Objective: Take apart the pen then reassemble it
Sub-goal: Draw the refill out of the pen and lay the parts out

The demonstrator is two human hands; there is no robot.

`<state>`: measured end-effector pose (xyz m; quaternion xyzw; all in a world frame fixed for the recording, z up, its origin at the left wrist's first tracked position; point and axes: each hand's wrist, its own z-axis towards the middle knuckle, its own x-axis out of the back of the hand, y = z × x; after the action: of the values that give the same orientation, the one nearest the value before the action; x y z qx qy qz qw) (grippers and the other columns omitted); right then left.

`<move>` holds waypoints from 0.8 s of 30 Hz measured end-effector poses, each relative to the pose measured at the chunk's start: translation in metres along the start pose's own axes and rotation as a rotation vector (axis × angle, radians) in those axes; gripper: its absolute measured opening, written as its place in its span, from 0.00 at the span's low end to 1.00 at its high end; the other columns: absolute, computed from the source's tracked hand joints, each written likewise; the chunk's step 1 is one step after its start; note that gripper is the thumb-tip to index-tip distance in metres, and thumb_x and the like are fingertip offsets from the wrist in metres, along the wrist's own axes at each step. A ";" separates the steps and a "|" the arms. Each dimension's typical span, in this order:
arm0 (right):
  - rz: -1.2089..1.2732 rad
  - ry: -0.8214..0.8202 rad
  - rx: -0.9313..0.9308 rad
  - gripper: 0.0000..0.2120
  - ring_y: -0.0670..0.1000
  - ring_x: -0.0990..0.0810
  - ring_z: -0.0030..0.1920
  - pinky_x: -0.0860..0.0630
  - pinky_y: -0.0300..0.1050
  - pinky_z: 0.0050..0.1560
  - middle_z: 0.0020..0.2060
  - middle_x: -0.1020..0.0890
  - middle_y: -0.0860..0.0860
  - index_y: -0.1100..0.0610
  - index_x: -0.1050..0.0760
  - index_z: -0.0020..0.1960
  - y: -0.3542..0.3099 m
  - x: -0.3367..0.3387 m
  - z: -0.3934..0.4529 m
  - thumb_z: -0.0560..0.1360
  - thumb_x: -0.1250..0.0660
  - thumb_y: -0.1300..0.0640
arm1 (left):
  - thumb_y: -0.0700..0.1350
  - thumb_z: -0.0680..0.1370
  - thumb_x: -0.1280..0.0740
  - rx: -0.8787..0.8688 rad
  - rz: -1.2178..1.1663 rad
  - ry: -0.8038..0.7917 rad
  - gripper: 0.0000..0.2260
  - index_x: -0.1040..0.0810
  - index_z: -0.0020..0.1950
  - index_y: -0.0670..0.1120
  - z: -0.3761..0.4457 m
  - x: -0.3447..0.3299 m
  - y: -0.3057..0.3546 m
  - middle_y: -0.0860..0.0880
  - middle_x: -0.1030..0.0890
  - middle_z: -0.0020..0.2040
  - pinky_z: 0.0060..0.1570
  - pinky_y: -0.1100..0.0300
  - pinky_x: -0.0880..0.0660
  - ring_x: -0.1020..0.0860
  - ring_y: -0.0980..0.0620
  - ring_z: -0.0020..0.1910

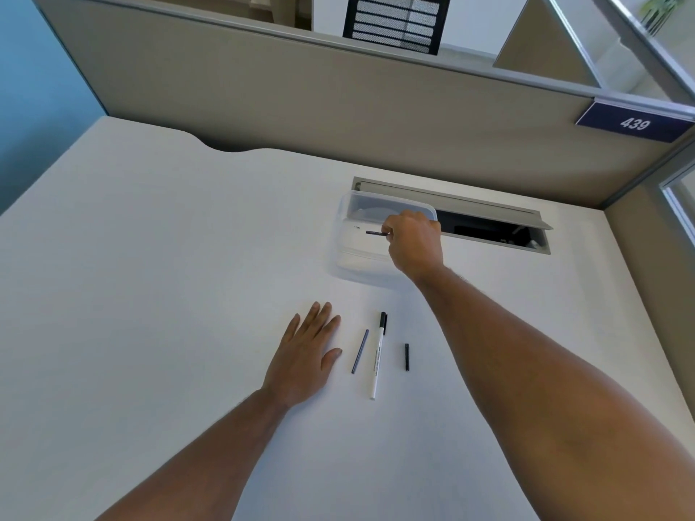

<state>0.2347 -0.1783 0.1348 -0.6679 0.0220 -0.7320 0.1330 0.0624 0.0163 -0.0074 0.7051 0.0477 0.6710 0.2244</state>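
A white pen barrel with a black cap end (377,355) lies on the white desk (150,295), pointing away from me. To its left lies a thin dark refill rod (360,351), and to its right a short black piece (407,357). My left hand (306,359) rests flat on the desk, fingers spread, just left of the refill. My right hand (413,242) is stretched out over a clear plastic container (351,235) and pinches a small dark pen part (374,233) above it.
An open cable tray slot (489,227) is set into the desk just behind the container. A beige partition wall (338,107) with a "439" plate (633,124) closes off the back. A black mesh chair (395,24) stands beyond it.
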 end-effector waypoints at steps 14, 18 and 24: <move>0.078 -0.052 0.011 0.09 0.61 0.19 0.52 0.21 0.54 0.52 0.53 0.19 0.58 0.60 0.17 0.57 -0.006 -0.009 -0.039 0.81 0.35 0.62 | 0.54 0.84 0.42 0.005 -0.021 0.020 0.25 0.38 0.80 0.50 -0.001 -0.001 0.001 0.51 0.43 0.83 0.81 0.48 0.48 0.48 0.51 0.83; 0.125 -0.197 -0.119 0.07 0.61 0.18 0.48 0.27 0.48 0.45 0.50 0.20 0.55 0.57 0.20 0.51 -0.021 -0.030 -0.087 0.80 0.34 0.54 | 0.53 0.83 0.40 0.004 -0.025 0.029 0.25 0.36 0.79 0.48 -0.001 -0.001 0.002 0.50 0.41 0.83 0.80 0.47 0.45 0.45 0.50 0.82; 0.118 -0.371 -0.243 0.09 0.61 0.17 0.51 0.28 0.48 0.44 0.50 0.16 0.55 0.55 0.21 0.50 -0.032 -0.062 -0.147 0.79 0.33 0.49 | 0.52 0.83 0.39 0.014 -0.053 0.012 0.25 0.37 0.80 0.48 0.001 0.000 0.002 0.50 0.42 0.83 0.80 0.47 0.48 0.47 0.50 0.83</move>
<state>0.0888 -0.1550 0.0660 -0.7996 0.1242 -0.5796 0.0959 0.0628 0.0138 -0.0068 0.7012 0.0724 0.6685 0.2369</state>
